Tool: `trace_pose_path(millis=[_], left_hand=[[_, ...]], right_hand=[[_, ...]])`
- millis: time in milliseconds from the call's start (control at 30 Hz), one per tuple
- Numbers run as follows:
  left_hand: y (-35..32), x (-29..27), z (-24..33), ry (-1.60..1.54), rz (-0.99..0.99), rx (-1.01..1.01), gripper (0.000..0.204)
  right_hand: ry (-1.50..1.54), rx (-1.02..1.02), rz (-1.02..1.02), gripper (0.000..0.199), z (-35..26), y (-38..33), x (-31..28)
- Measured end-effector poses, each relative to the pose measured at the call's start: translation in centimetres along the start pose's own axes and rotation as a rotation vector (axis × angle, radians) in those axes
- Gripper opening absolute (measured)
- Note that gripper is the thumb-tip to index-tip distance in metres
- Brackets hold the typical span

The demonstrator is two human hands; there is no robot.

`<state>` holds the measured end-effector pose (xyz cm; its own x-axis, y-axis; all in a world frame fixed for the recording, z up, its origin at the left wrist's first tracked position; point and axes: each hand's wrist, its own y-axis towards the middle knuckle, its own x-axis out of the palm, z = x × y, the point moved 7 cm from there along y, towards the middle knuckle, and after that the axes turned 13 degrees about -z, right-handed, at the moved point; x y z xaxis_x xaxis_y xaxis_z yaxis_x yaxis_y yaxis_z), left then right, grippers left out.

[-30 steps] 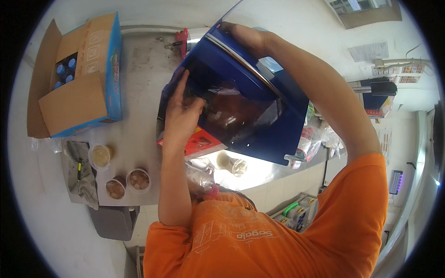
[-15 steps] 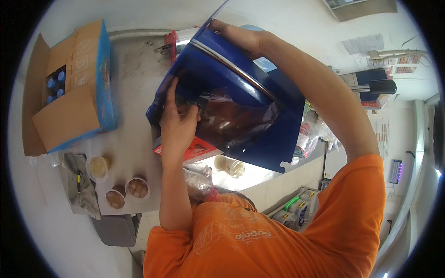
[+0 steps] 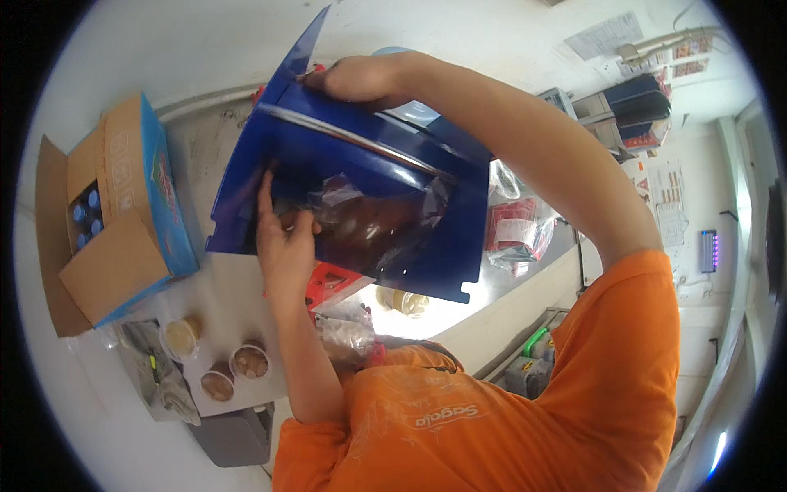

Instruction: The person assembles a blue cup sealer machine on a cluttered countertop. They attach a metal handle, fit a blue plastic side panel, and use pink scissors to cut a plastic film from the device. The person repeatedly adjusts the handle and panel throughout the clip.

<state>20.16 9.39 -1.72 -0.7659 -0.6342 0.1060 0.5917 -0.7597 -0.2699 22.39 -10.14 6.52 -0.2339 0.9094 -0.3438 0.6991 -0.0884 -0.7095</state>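
Note:
A large glossy blue open-sided case (image 3: 459,254) is held up tilted in front of me, with a silver strip running across it. Inside lies crinkled clear film (image 3: 361,217) with reddish-brown and white patches, and I cannot tell contents from reflections. My right hand (image 3: 357,80) grips the case's upper edge, its fingertips partly hidden. Within the hollow is my left hand (image 3: 287,242): the index finger points up along the inner wall, while the thumb and other fingers curl around something dark that I cannot make out.
An open carton (image 3: 123,213) with blue-capped bottles stands at left. Cups (image 3: 250,361) sit near a grey cloth (image 3: 168,381). A red box (image 3: 336,283) lies beneath the case, red packets (image 3: 515,230) to its right. Folders (image 3: 639,111) stand at far right.
The blue case and both hands have shifted left in view, and the case's upper end sits at a different tilt. The room behind has shifted too. Both hands keep their places on the case.

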Motion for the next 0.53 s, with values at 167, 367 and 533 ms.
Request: trace_pose_path(millis=[167, 367, 533], left_hand=[[-0.3, -0.6, -0.4, 0.090, -0.008, -0.001, 0.069], [-1.0, 0.7, 1.3, 0.306, 0.158, 0.084, 0.072], [-1.6, 1.9, 3.3, 0.608, 0.197, 0.188, 0.080]], right_hand=[[-0.802, -0.018, 0.143, 0.047, -4.8, -7.2, 0.0], [-0.998, -0.014, 0.160, 0.053, -0.9, -9.4, 0.5], [-0.748, 0.168, 0.084, 0.058, 1.2, -10.1, 0.1]])
